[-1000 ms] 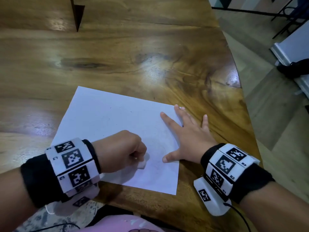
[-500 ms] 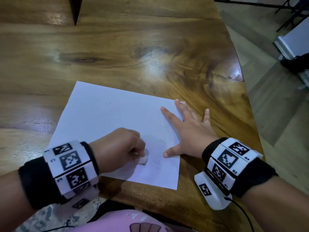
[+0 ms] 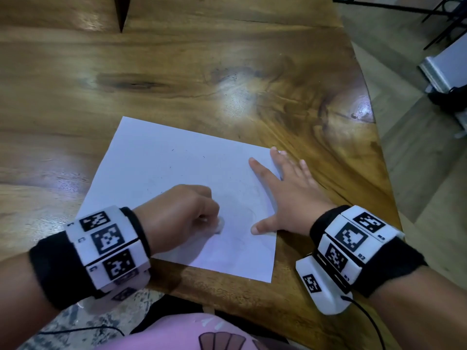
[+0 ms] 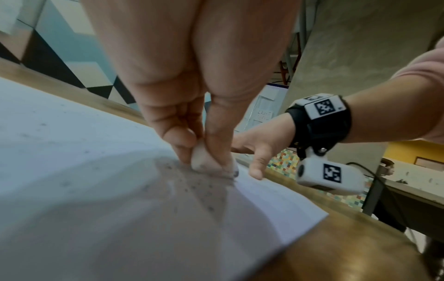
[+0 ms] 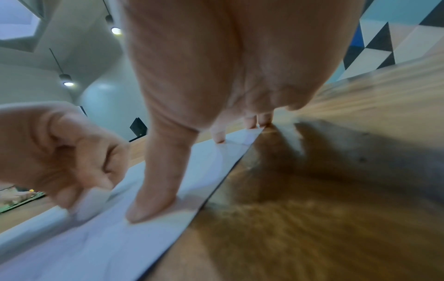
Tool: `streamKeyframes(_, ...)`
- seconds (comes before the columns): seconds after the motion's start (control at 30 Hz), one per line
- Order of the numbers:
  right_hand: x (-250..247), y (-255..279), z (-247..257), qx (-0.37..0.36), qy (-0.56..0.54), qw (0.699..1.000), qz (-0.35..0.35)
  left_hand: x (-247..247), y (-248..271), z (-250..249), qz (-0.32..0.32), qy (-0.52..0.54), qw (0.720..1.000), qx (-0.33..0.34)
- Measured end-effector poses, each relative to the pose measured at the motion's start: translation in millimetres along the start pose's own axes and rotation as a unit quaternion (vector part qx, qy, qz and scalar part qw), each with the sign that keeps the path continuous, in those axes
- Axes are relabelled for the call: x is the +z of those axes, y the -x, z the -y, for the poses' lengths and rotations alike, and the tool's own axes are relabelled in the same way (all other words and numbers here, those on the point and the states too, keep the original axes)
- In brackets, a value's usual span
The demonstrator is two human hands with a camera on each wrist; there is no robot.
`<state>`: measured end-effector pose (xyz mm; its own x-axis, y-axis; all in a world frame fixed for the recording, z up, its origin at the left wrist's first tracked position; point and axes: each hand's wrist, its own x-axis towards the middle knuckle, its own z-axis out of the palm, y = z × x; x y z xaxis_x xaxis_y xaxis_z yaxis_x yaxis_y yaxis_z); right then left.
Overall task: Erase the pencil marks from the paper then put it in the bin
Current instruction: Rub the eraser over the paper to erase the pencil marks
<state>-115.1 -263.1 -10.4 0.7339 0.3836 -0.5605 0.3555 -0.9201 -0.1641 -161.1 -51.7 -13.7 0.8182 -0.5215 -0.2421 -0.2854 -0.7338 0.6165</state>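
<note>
A white sheet of paper [image 3: 177, 173] lies flat on the wooden table [image 3: 227, 72], with faint pencil lines and dark eraser crumbs [image 4: 192, 186] on it. My left hand [image 3: 182, 213] pinches a small white eraser [image 3: 219, 226] and presses it onto the paper near the sheet's lower right. In the left wrist view the eraser [image 4: 204, 161] sits between thumb and fingers, touching the sheet [image 4: 96, 190]. My right hand [image 3: 285, 195] lies flat with spread fingers on the paper's right edge, thumb [image 5: 153, 199] pressing the sheet [image 5: 84, 247]. No bin is in view.
The table's curved right edge [image 3: 374, 137] runs close beside my right hand, with floor beyond it. A dark pointed gap [image 3: 121, 13] cuts into the table top at the far left. A pink garment [image 3: 177, 332] shows at the near edge.
My left hand with the eraser has shifted slightly right and up across the paper in a rubbing stroke. The right hand stays flat on the sheet's right edge.
</note>
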Motion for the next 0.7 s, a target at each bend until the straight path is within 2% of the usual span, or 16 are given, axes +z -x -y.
streamKeyframes(0.1,-0.7,0.4,1.0,-0.004,-0.017,1.0,-0.003,-1.1,14.0,-1.9,0.09,0.012,0.996,-0.003)
streamKeyframes(0.17,-0.6,0.5,1.1,-0.006,-0.026,1.0,-0.003,-3.0,13.5,-2.0,0.116,0.011,0.993,-0.016)
streamKeyframes(0.3,0.6,0.1,-0.1,-0.008,-0.032,0.999,-0.004,-3.7,-12.9,-10.4,0.042,-0.007,0.999,-0.002)
streamKeyframes(0.37,0.8,-0.4,-0.5,-0.009,-0.03,1.0,-0.006,-2.0,-17.5,-13.2,0.026,-0.002,1.0,-0.007)
streamKeyframes(0.53,0.4,0.0,-0.7,-0.009,-0.027,1.0,-0.008,7.7,4.3,-9.8,0.071,-0.045,0.996,0.003)
streamKeyframes(0.6,0.1,-0.2,-0.4,-0.009,-0.023,1.0,-0.008,9.1,-1.1,-12.4,0.067,0.012,0.998,-0.005)
streamKeyframes(0.7,0.8,-0.6,-0.6,-0.008,-0.024,1.0,-0.008,6.0,-15.5,-16.8,0.048,0.006,0.999,0.005)
